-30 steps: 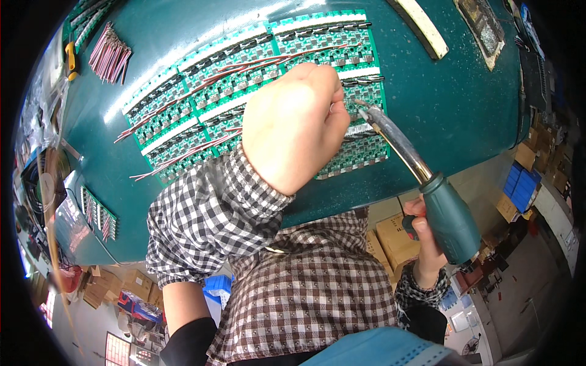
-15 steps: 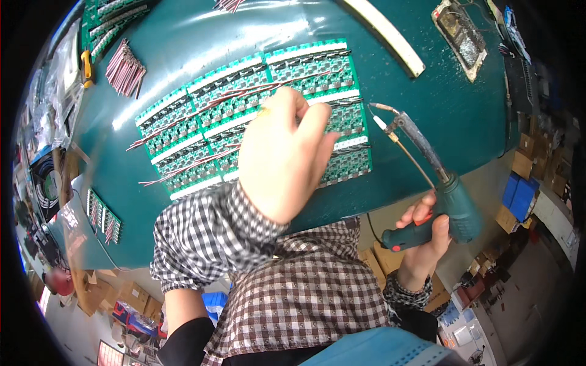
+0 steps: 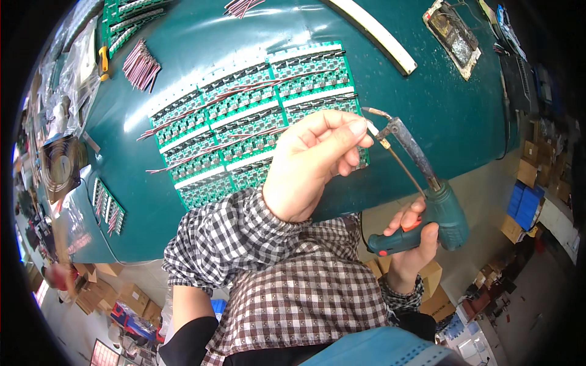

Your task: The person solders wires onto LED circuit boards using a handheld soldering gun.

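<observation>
Where the soldering gun (image 3: 444, 206) bends, its metal looks mottled — rough.

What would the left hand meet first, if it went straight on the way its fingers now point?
Most likely the white nozzle on the green soldering gun. The left hand's fingertips look very close to it, maybe touching; this single view leaves depth unclear.

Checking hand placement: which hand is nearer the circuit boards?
Left. The left hand overlaps the circuit boards at their lower right in view; the right hand, on the soldering gun, is farther off, below and right.
</observation>
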Action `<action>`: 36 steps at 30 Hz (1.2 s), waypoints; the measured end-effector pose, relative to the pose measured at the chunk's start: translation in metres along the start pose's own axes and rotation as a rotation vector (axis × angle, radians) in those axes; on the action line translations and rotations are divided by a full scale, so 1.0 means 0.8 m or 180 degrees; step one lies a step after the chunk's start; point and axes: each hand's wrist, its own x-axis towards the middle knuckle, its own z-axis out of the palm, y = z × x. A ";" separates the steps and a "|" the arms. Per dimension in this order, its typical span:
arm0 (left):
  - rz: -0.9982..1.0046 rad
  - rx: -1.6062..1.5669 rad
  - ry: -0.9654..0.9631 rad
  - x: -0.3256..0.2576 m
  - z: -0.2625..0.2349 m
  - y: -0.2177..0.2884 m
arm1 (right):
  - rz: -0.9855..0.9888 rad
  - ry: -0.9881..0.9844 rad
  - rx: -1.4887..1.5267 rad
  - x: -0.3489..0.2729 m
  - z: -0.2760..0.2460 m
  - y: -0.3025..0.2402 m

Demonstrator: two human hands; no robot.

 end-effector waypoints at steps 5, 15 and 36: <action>-0.0100 -0.0303 -0.0029 -0.001 0.001 -0.004 | 0.0063 0.0002 0.0390 -0.004 -0.007 0.003; -0.0181 -0.0011 0.0053 -0.003 -0.006 0.003 | 0.0099 0.0140 -0.0083 -0.001 0.002 -0.003; 0.2146 0.5564 0.0613 0.018 -0.048 0.017 | 0.0288 0.0068 -0.0992 0.020 -0.001 -0.024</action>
